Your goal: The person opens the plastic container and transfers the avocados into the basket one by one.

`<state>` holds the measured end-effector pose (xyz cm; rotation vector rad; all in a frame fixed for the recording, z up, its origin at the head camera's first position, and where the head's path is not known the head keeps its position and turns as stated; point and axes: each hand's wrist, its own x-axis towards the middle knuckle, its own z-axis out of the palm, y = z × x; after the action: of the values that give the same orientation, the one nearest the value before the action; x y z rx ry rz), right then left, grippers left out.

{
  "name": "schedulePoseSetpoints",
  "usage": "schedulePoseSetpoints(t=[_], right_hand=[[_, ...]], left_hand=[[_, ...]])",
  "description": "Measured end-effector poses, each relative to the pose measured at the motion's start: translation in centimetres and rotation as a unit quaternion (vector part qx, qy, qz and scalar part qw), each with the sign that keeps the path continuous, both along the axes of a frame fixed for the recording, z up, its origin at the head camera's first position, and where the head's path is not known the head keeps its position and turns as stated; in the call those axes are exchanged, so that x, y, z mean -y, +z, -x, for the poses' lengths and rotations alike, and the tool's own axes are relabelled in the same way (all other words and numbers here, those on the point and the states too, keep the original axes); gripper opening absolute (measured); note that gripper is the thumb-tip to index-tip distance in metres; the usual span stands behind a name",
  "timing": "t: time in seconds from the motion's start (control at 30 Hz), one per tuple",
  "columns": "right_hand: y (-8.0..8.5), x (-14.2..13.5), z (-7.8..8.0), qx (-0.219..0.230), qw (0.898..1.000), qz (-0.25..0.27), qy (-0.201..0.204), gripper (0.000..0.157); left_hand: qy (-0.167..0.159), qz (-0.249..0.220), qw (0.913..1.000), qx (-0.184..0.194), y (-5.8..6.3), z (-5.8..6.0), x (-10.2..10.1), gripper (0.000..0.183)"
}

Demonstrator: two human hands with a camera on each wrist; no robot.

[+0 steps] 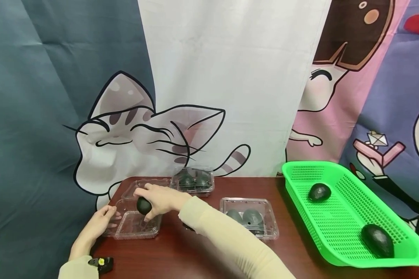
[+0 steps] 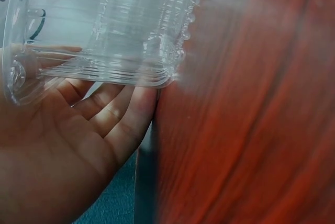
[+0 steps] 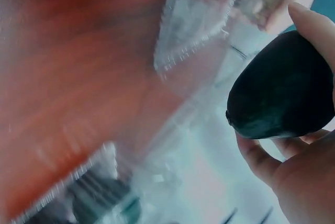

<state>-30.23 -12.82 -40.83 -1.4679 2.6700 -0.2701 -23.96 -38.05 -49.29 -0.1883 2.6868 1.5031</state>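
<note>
My right hand [image 1: 164, 199] grips a dark avocado [image 1: 144, 205] above an open clear plastic clamshell box [image 1: 137, 235] at the table's left. Seen from the right wrist, the avocado [image 3: 280, 90] sits between thumb and fingers, its narrow tip pointing away from the palm. My left hand [image 1: 98, 223] holds the box at its left side. In the left wrist view, the fingers of that hand [image 2: 68, 140] curve against the ribbed plastic wall [image 2: 104, 72], and the thumb shows through the clear plastic. The box's lid [image 1: 132, 190] is folded back behind its base.
Behind the right hand stands a clear box [image 1: 193, 190] with dark avocados inside. Another filled box [image 1: 270, 232] lies right of the right forearm. A green slotted basket [image 1: 329, 221] at the right holds two avocados [image 1: 320, 192]. A printed curtain [image 1: 230, 77] hangs along the table's back.
</note>
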Motion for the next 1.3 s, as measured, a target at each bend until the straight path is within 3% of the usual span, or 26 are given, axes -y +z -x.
schedulePoseSetpoints(t=[0.33, 0.7, 0.9, 1.3], right_hand=[[4.5, -5.4, 0.9, -0.088, 0.996, 0.001, 0.031, 0.075], [9.5, -15.1, 3.5, -0.145, 0.989, -0.006, -0.037, 0.071], [9.7, -21.4, 4.7, -0.143, 0.986, 0.002, -0.090, 0.065], [7.5, -31.0, 6.0, -0.089, 0.976, 0.028, -0.199, 0.064]], left_hand=[[-0.010, -0.008, 0.9999, 0.010, -0.1, 0.3, 0.3, 0.044], [-0.022, -0.007, 0.9995, 0.023, 0.2, 0.4, 0.4, 0.047], [-0.024, -0.014, 0.9988, 0.041, 0.2, 0.6, 0.4, 0.051], [-0.036, -0.024, 0.9975, 0.055, 0.2, 0.8, 0.8, 0.054]])
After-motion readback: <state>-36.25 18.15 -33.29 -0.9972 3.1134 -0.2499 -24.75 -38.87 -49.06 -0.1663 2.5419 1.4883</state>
